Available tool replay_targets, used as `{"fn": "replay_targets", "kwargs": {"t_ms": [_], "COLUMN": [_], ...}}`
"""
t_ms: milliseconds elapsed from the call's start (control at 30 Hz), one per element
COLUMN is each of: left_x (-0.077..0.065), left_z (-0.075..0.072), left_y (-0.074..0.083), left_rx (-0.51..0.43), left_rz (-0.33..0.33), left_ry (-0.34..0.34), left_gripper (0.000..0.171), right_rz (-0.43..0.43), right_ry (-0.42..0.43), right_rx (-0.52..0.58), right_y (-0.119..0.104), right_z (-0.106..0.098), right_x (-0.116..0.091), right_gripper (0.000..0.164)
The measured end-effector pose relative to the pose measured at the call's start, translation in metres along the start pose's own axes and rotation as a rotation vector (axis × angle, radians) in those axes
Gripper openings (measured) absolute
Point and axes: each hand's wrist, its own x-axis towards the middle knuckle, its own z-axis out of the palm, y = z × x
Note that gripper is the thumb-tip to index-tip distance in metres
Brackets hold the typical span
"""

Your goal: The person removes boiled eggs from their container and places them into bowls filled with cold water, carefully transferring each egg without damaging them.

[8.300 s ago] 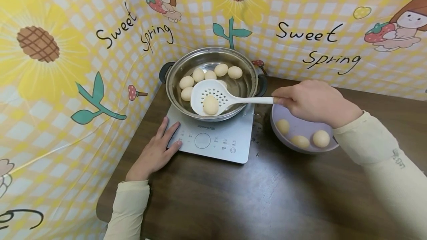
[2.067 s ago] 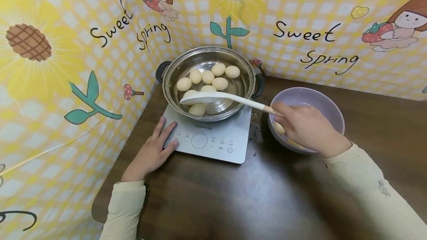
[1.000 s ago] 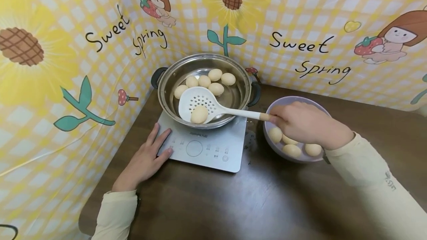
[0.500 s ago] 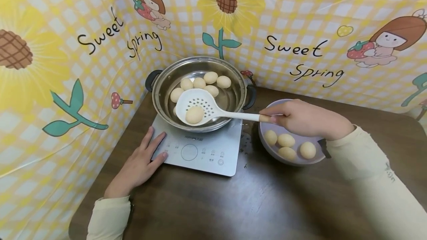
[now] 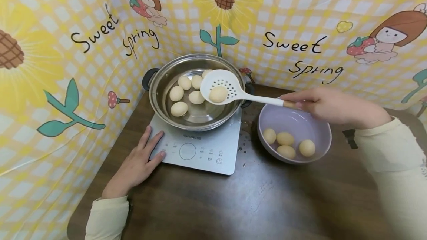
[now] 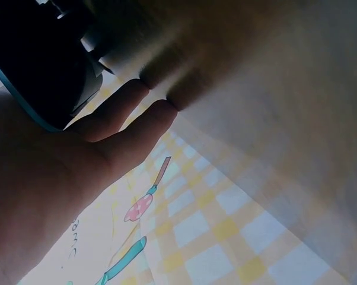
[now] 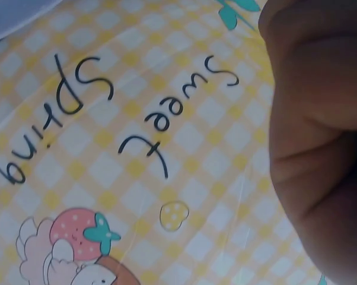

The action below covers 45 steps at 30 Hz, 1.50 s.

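Note:
My right hand [image 5: 337, 106] grips the wooden end of a white slotted skimmer [image 5: 233, 80] and holds it over the right side of the steel pot [image 5: 156, 103]. One egg [image 5: 218, 94] lies in the skimmer's bowl. Several eggs sit in water in the pot, one [image 5: 179, 109] near the front wall. My left hand [image 5: 136, 164] rests with fingers spread at the left edge of the induction cooktop [image 5: 207, 158] under the pot. In the right wrist view the curled fingers [image 7: 321, 130] of my right hand show, the skimmer hidden.
A purple bowl [image 5: 295, 114] with several eggs stands right of the cooktop, below my right hand. Water drops [image 5: 242, 149] lie on the dark wooden table [image 5: 260, 195] between them. A yellow checked cloth [image 5: 300, 6] covers the walls behind and at left.
The skimmer has lifted with its egg and moved right and back, away from the pot's front. The bowl holds one more egg than at the earliest frame. My left hand stays at the cooktop.

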Motion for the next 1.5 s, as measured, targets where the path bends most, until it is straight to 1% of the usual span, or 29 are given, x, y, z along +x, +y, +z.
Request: {"fn": "replay_targets", "kwargs": {"t_ms": [100, 167, 300, 367, 433, 533, 633, 733, 800, 1033, 1233, 1333, 1467, 1500], "left_x": [0.0, -0.002, -0.006, -0.007, -0.008, -0.007, -0.006, -0.005, -0.003, 0.0, 0.001, 0.001, 0.001, 0.001], "left_z": [0.001, 0.001, 0.001, 0.0, 0.0, -0.001, -0.002, -0.003, -0.003, -0.004, -0.006, -0.006, -0.004, -0.003], "left_y": [-0.001, -0.001, 0.0, 0.001, 0.002, 0.003, 0.003, 0.004, 0.005, 0.005, 0.006, 0.006, 0.005, 0.005], "left_rx": [-0.003, -0.005, -0.009, -0.014, -0.017, -0.02, -0.017, -0.015, -0.014, 0.001, -0.005, -0.006, -0.008, -0.009], "left_rz": [0.002, 0.002, -0.003, -0.008, -0.011, -0.014, -0.015, -0.013, -0.011, -0.012, -0.011, -0.011, -0.007, -0.004], "left_ry": [0.001, 0.002, 0.0, -0.002, -0.002, -0.002, -0.007, -0.009, -0.012, -0.024, -0.028, -0.027, -0.028, -0.027], "left_gripper": [0.066, 0.066, 0.066, 0.066, 0.067, 0.067, 0.067, 0.068, 0.068, 0.068, 0.068, 0.068, 0.067, 0.067], "right_rz": [0.024, 0.039, 0.067, 0.094, 0.112, 0.141, 0.151, 0.164, 0.162, 0.171, 0.206, 0.215, 0.218, 0.217], "right_ry": [-0.005, -0.024, -0.072, -0.093, -0.097, -0.099, -0.105, -0.099, -0.096, -0.079, -0.065, -0.044, -0.013, -0.005], "right_rx": [-0.002, 0.012, 0.101, 0.142, 0.147, 0.112, 0.088, 0.055, 0.051, 0.083, 0.069, 0.047, 0.061, 0.078], "right_y": [0.003, 0.004, 0.007, 0.009, 0.011, 0.014, 0.019, 0.025, 0.03, 0.048, 0.062, 0.068, 0.078, 0.08], "right_z": [-0.005, -0.007, -0.01, -0.012, -0.014, -0.018, -0.021, -0.023, -0.023, -0.024, -0.022, -0.019, -0.012, -0.01], "right_x": [-0.004, -0.006, -0.011, -0.015, -0.019, -0.026, -0.033, -0.041, -0.046, -0.06, -0.074, -0.082, -0.092, -0.095], "right_gripper": [0.037, 0.039, 0.04, 0.04, 0.04, 0.04, 0.039, 0.038, 0.038, 0.037, 0.037, 0.037, 0.037, 0.037]}}
